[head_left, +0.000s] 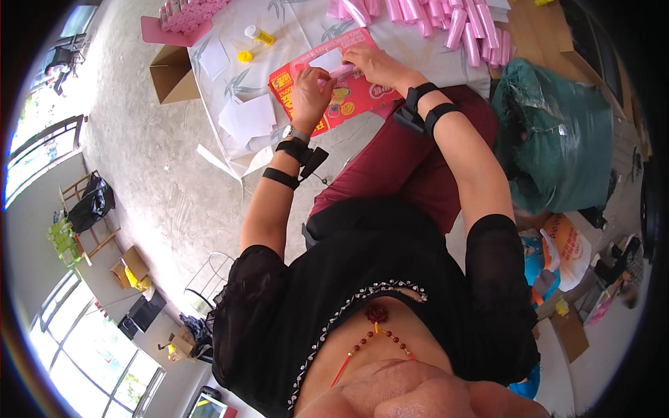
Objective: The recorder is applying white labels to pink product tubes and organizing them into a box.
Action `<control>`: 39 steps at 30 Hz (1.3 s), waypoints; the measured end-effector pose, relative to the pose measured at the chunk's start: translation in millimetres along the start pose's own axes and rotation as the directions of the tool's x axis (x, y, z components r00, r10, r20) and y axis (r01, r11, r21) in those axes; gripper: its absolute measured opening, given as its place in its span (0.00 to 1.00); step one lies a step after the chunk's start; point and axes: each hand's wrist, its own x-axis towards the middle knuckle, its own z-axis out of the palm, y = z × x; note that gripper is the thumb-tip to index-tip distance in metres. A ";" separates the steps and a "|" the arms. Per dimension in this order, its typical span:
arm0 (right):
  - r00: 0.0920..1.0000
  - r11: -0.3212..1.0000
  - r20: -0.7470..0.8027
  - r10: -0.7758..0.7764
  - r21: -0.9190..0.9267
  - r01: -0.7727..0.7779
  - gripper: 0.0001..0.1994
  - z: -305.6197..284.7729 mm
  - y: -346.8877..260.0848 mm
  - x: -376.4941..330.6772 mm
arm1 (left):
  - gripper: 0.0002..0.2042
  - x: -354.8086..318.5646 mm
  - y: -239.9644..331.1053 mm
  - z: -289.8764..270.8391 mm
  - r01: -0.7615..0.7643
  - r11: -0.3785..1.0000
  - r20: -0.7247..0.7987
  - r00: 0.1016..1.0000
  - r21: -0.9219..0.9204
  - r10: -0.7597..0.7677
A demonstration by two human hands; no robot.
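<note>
My left hand (309, 92) and my right hand (376, 64) meet over a red printed card (352, 101) lying on the white patterned tablecloth (306, 28). Between them they pinch a small pink tube (340, 72), held just above the card's clear window. The left hand's fingers curl around one end of the tube and the right hand's fingertips press on the other. Both wrists wear black straps, and the left also has a watch. My dark red lap shows below the card.
Several more pink tubes (446, 24) lie heaped at the table's far right. A yellow-capped bottle (259, 35), a loose yellow cap (244, 56) and white paper squares (247, 118) lie to the left. An open cardboard box (171, 73) stands on the floor, and a green bag (557, 132) bulges at right.
</note>
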 end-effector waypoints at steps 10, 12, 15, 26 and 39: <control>0.999 1.000 0.053 0.010 0.017 -0.010 0.19 -9.9 -2.6 4.4 | 0.15 25.6 -19.7 -9.6 0.185 0.963 0.174 0.973 -0.194 -0.152; 0.999 0.999 0.053 0.012 0.033 -0.014 0.20 -12.1 -3.1 7.6 | 0.16 36.5 -29.7 -14.9 0.213 0.969 0.254 0.951 -0.129 -0.175; 0.981 0.994 0.164 0.103 0.020 -0.108 0.19 -14.8 -3.1 11.9 | 0.16 50.2 -38.7 -19.8 0.372 0.907 0.457 0.853 -0.196 -0.251; 0.967 0.983 0.191 0.172 0.028 -0.180 0.19 -16.1 -7.8 15.8 | 0.15 55.9 -40.9 -25.3 0.433 0.896 0.561 0.768 -0.097 -0.310; 0.980 0.986 0.133 0.149 0.053 -0.157 0.19 -15.8 -0.6 10.6 | 0.17 54.2 -48.5 -13.8 0.418 0.884 0.527 0.810 -0.210 -0.258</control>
